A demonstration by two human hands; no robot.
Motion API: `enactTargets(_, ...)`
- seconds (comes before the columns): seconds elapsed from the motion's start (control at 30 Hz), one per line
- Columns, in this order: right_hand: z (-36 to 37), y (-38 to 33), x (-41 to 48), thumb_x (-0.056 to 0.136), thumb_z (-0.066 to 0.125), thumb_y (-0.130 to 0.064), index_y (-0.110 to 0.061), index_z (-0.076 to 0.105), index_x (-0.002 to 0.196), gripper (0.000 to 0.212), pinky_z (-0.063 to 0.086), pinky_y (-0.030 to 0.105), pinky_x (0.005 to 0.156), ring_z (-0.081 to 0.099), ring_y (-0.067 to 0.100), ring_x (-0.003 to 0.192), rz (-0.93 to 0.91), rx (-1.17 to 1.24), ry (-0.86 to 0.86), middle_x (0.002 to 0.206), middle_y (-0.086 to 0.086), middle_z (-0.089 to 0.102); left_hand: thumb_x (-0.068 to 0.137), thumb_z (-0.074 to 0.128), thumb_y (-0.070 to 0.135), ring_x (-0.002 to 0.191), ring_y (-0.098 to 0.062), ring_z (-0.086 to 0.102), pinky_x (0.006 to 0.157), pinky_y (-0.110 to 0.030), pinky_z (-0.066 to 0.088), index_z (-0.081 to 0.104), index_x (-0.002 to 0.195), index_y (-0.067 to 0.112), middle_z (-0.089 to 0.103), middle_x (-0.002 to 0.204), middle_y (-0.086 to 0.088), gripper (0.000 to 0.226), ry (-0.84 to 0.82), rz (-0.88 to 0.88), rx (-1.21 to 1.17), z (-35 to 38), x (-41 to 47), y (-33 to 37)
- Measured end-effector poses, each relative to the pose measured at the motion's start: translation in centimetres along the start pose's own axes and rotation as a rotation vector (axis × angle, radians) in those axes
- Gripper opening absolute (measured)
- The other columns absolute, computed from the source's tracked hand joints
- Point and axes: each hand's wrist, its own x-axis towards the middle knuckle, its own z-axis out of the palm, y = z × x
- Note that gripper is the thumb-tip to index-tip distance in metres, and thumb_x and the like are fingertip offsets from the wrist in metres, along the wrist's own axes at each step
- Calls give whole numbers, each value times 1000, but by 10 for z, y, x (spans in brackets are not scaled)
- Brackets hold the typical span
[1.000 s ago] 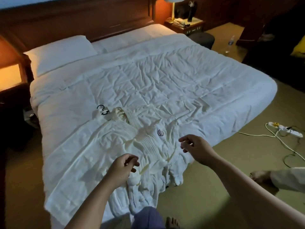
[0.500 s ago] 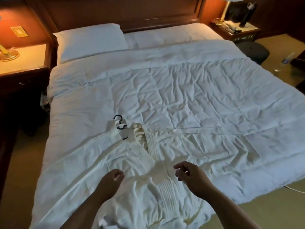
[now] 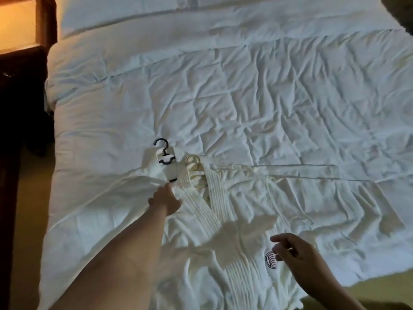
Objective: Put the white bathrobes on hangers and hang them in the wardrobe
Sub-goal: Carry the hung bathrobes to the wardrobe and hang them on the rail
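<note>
far left: lit nightstand [image 3: 17,23] right beside the bed [image 3: 290,97]. the white bathrobe [image 3: 223,238] lies front up on the duvet near the foot edge, collar toward the pillows, one sleeve stretched out to the right. black hanger [image 3: 163,153] sits in the collar, hook out on the duvet. left hand [image 3: 165,199] is on the collar band just below the hanger; its grip faces away from the camera, can't tell if it pinches fabric or only touches. right hand [image 3: 295,256] hovers over the chest by the dark logo [image 3: 270,260], grip loosely curled, holding nothing
</note>
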Motion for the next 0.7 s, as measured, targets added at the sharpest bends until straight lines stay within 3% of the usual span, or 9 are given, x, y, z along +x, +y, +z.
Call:
enactTargets(0.13, -12, 8, -5, 94, 63, -9, -28, 70, 97, 20, 52, 27, 74, 72, 7, 74, -12, -37, -7, 80, -8, 74, 85, 54, 44, 131, -30, 48, 103, -40, 40, 38, 147, 16, 47, 148, -10, 69, 12, 74, -137, -1, -20, 4)
enactTargets(0.27, -21, 4, -7, 93, 65, -11, -31, 70, 95, 20, 54, 32, 77, 71, 8, 74, -97, -107, -53, 80, -4, 73, 86, 45, 71, 103, -28, 63, 84, -37, 49, 62, 108, 17, 68, 115, -9, 61, 114, 221, -83, -12, -87, 0)
enactTargets(0.33, -25, -3, -7, 94, 66, -18, -37, 66, 97, 20, 54, 23, 75, 68, 2, 74, -217, -183, -63, 87, -4, 71, 86, 35, 78, 95, -24, 63, 79, -36, 48, 62, 97, 21, 70, 105, -5, 64, 160, 293, -44, -11, -136, -2)
enactTargets(0.4, -30, -16, -8, 95, 65, -26, -41, 58, 115, 26, 48, 12, 78, 64, -1, 91, -385, -304, -64, 115, -6, 61, 92, 37, 71, 89, -21, 61, 73, -34, 44, 56, 85, 26, 67, 97, 0, 50, 235, 320, 7, -12, -188, -4)
enactTargets(0.43, -33, -24, -7, 95, 64, -32, -39, 50, 131, 39, 45, 13, 87, 58, 3, 106, -463, -409, -77, 130, -5, 50, 92, 36, 71, 86, -20, 60, 71, -34, 44, 55, 83, 26, 67, 94, 2, 50, 280, 327, 12, -14, -213, -4)
enactTargets(0.5, -39, -39, -13, 96, 59, -43, -37, 22, 154, 69, 37, 28, 109, 38, 17, 133, -604, -630, -102, 149, -3, 25, 84, 27, 82, 85, -16, 64, 72, -34, 50, 61, 91, 26, 70, 93, 6, 66, 391, 342, -18, -18, -267, -6)
enactTargets(0.57, -50, -59, -30, 97, 52, -53, -36, 7, 158, 78, 28, 37, 116, 24, 20, 142, -781, -753, -103, 154, -6, 18, 76, 16, 91, 81, -7, 65, 71, -30, 52, 65, 96, 29, 71, 92, 12, 82, 504, 345, -67, -25, -331, -8)
enactTargets(0.63, -63, -84, -53, 96, 35, -67, -36, 24, 153, 66, 35, 37, 110, 40, 20, 135, -978, -762, -111, 145, -8, 41, 73, 14, 92, 72, -2, 61, 65, -24, 50, 64, 88, 30, 67, 81, 15, 82, 626, 325, -123, -29, -403, -12)
enactTargets(0.7, -76, -110, -85, 88, 17, -80, -35, 52, 127, 69, 46, 31, 88, 61, 18, 109, -1153, -758, -170, 117, -10, 62, 78, 23, 88, 62, -2, 56, 57, -14, 38, 57, 78, 32, 58, 68, 17, 66, 769, 296, -140, -28, -474, -17)
